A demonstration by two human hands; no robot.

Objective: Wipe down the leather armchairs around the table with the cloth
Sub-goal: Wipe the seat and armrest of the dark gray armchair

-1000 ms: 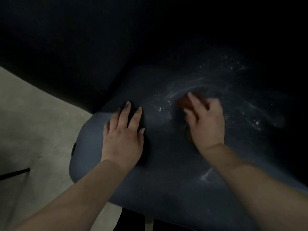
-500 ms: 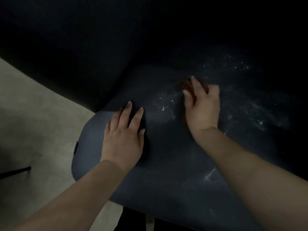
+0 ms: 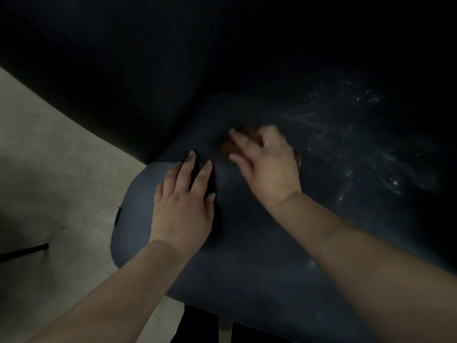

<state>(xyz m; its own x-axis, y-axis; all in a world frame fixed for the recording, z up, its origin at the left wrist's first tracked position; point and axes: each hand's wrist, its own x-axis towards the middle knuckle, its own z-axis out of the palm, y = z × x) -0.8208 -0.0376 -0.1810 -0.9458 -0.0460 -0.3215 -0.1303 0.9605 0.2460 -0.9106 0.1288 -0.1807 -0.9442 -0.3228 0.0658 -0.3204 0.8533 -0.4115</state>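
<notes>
A dark blue leather armchair seat (image 3: 247,243) fills the middle of the head view, its backrest rising dark behind. My left hand (image 3: 183,201) rests flat on the seat's left side, fingers straight. My right hand (image 3: 267,164) presses a reddish-brown cloth (image 3: 228,147) onto the seat just right of the left fingertips; only a bit of cloth shows past the fingers. White specks and smears (image 3: 358,149) lie on the seat to the right of that hand.
Pale floor (image 3: 49,169) lies to the left of the chair. A thin black leg or rod (image 3: 24,251) crosses the floor at the left edge. A small metal tag (image 3: 116,215) sits on the seat's left rim. The scene is dim.
My right hand has slid the cloth leftward across the seat, close to my left fingertips. The specks near the middle have gone. My left hand has stayed put.
</notes>
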